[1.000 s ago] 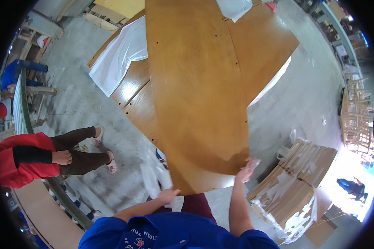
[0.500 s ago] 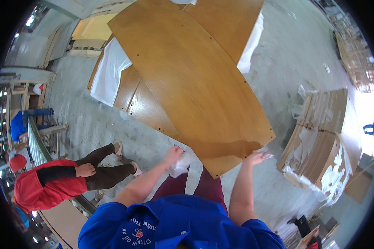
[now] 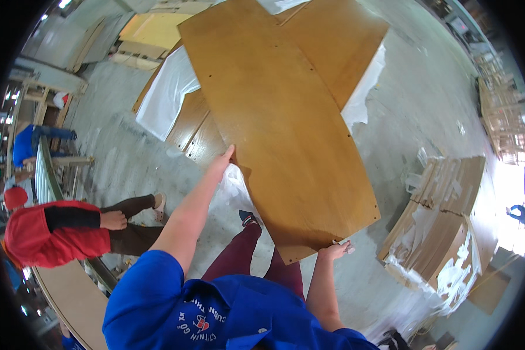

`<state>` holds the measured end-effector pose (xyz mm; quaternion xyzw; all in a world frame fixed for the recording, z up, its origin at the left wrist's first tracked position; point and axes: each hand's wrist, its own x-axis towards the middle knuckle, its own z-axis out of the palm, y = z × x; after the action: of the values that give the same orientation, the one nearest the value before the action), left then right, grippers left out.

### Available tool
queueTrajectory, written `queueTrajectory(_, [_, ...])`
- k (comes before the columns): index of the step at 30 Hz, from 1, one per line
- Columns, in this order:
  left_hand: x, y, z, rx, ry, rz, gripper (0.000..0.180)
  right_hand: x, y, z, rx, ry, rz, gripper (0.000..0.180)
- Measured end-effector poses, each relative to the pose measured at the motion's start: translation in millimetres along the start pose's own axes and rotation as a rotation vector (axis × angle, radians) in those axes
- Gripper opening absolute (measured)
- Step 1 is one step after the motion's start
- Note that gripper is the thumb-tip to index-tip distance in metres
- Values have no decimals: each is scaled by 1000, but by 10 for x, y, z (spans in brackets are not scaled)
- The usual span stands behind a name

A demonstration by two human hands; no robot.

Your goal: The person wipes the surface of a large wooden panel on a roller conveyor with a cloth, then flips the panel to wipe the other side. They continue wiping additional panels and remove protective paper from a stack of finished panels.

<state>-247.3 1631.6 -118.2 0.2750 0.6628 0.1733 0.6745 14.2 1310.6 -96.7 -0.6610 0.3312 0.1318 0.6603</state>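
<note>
A large brown varnished wooden panel (image 3: 291, 134), with small holes along its edges, lies across other brown panels (image 3: 344, 52) in front of me. My left hand (image 3: 226, 157) grips its left edge, thumb on top and fingers hidden underneath. From beneath that hand hangs a white sheet (image 3: 233, 188), which looks like thin foam or cloth. At the near edge, my right hand (image 3: 333, 251) is closed on the panel near its right corner. Something small and pale shows at those fingers, too small to name. More white sheeting (image 3: 168, 93) sticks out between the stacked panels.
A stack of flat cardboard (image 3: 443, 216) with torn white wrap stands on the right. A person in red (image 3: 61, 233) stands at left beside a long bench. Farther off, a person in blue (image 3: 26, 144) bends over. Yellowish boards (image 3: 151, 32) lie at the far left.
My left hand has moved up and forward onto the panel's left edge. My right hand has come down and left onto the near edge. The panel's near end sits slightly lower and further left.
</note>
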Motion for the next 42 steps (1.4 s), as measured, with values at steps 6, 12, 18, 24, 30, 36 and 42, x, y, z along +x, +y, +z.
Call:
queueTrajectory(6, [11, -13, -71, 144, -185, 11, 69, 127, 106, 69, -87, 104, -131, 49])
queueTrajectory(12, [-130, -250, 119, -64, -197, 27, 66, 208, -160, -87, -63, 77, -60, 53])
queueTrajectory(18, [-293, -493, 254, -59, -106, 156, 54, 393, -93, -159, -12, 83, -118, 49])
queueTrajectory(24, [-787, -1061, 196, -94, -61, 111, 49, 776, -63, -528, -147, 98, -309, 44])
queueTrajectory(30, [-1315, -1718, 37, -155, -123, -116, 56, 1074, -295, -612, -245, -23, -365, 42])
queueTrajectory(36, [-1329, -1842, 98, -214, -88, -88, 62, 1101, -572, -112, -346, -167, -267, 40])
queueTrajectory(42, [-1082, -1531, 278, -27, 79, -17, 59, 992, -726, 660, -256, -280, -335, 41])
